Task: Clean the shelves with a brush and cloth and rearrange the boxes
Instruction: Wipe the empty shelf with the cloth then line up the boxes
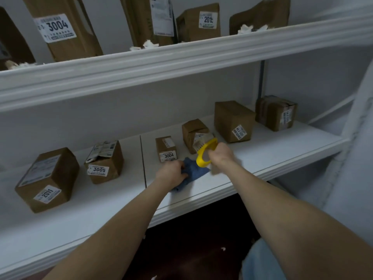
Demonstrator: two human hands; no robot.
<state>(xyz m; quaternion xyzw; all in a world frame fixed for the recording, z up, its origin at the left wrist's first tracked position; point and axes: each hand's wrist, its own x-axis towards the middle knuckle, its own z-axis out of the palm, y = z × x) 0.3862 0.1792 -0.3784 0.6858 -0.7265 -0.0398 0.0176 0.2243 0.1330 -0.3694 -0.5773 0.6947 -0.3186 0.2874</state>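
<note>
My left hand (171, 173) grips a blue cloth (194, 172) lying on the lower white shelf (242, 174). My right hand (221, 155) holds a yellow brush (204, 153) by its looped handle, with the pale bristles pointing up towards a small crumpled box (191, 131). Just behind the cloth stands a little box labelled 3004 (166, 148). Further boxes stand along the shelf: 2011 (47, 178) and 3005 (105, 161) on the left, two larger ones (234, 120) (275, 112) on the right.
The upper shelf (141, 63) carries several tall boxes, one marked 3004 (60, 27), with white scraps (150, 44) lying along its edge. A white wall or post (353, 148) closes the right side. Dark floor (191, 249) lies below the shelf.
</note>
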